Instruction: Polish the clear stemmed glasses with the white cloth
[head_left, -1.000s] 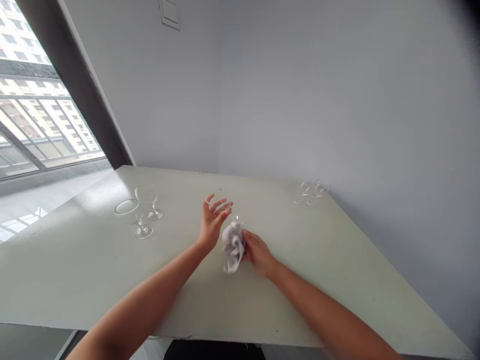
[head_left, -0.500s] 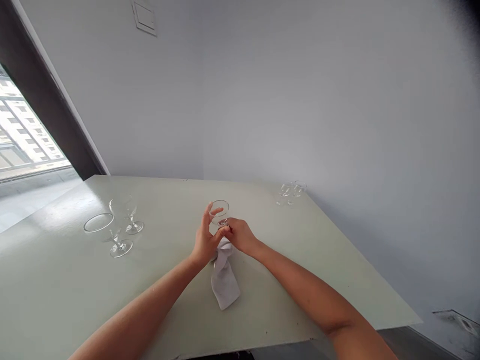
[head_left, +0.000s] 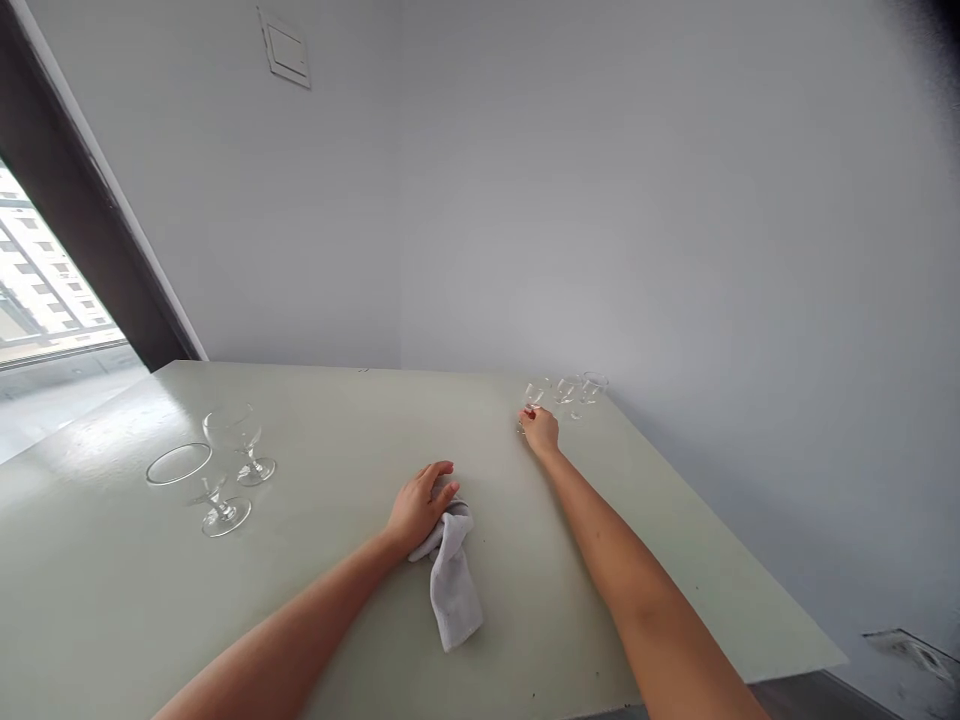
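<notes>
At the far right of the table, my right hand (head_left: 541,431) is closed around the stem of a clear stemmed glass (head_left: 534,393), its bowl upright above the fingers. Beside it on the right stand other stemmed glasses, a nearer one (head_left: 567,390) and another by the table's edge (head_left: 595,383). My left hand (head_left: 426,507) lies at the upper end of a crumpled light grey cloth (head_left: 456,595). Its thumb and fingers are apart and hold nothing that I can see; the palm side is hidden.
Two larger stemmed glasses stand upright on the left, a nearer one (head_left: 225,515) and one just behind it (head_left: 256,470). The pale glossy table (head_left: 360,620) meets a grey wall (head_left: 600,200) at the back and right. A window (head_left: 49,260) is at the left.
My right hand has carried the small glass from the middle to the far right group. My left hand has come off that glass and lowered to the cloth.
</notes>
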